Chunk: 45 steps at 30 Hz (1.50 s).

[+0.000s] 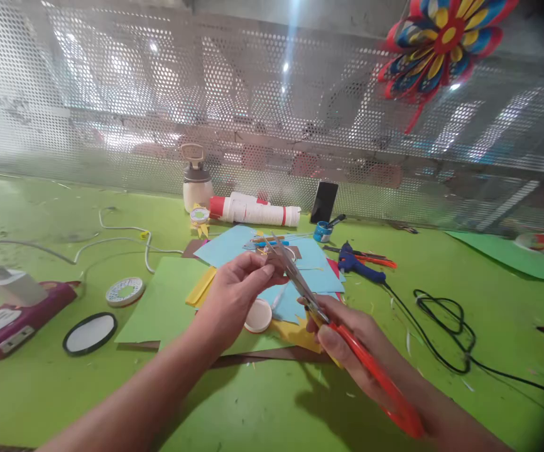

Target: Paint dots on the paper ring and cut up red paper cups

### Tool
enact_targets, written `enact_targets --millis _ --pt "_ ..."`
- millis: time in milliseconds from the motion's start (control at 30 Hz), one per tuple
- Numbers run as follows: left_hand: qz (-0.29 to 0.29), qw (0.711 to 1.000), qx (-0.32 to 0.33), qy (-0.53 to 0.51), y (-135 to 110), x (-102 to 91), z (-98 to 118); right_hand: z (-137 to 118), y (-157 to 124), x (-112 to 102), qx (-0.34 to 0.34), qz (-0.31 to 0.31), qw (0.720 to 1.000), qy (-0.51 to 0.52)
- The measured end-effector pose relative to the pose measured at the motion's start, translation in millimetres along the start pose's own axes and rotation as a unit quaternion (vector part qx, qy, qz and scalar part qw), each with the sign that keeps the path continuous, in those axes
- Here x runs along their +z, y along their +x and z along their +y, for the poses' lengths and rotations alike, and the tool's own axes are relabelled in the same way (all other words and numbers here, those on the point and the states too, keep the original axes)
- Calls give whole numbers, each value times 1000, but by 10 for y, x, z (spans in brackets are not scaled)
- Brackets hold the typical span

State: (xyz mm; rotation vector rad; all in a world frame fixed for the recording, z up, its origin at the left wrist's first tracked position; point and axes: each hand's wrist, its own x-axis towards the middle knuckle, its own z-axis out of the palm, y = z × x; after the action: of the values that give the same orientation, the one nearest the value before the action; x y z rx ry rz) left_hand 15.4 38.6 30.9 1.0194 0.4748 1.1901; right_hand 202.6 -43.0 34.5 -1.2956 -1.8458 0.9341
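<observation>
My right hand (354, 323) is closed round a pair of scissors with red handles (375, 376). Their metal blades point up and away, with the tips slightly parted. Close to the blades, my left hand (237, 289) is pinched, its fingertips together on something small that I cannot make out. Beneath the hands lie light blue paper sheets (227, 247), a green sheet (159, 301), a yellow strip (201, 285), yellow scraps (295, 333) and a round white disc (258, 316).
At the back stand a spray bottle (197, 188), a white-and-red paper tube (257, 212), a phone (323, 201) and a blue jar (321, 232). A blue glue gun (359, 263) with a black cord lies right. Left are a purple power strip (31, 320) and a black-rimmed disc (90, 333).
</observation>
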Motion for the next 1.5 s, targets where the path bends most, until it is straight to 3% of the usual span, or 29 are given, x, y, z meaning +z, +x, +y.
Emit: enact_targets --millis 1500 --pt "-3 999 -4 40 -22 -14 -8 -26 -66 47 39 11 999 3"
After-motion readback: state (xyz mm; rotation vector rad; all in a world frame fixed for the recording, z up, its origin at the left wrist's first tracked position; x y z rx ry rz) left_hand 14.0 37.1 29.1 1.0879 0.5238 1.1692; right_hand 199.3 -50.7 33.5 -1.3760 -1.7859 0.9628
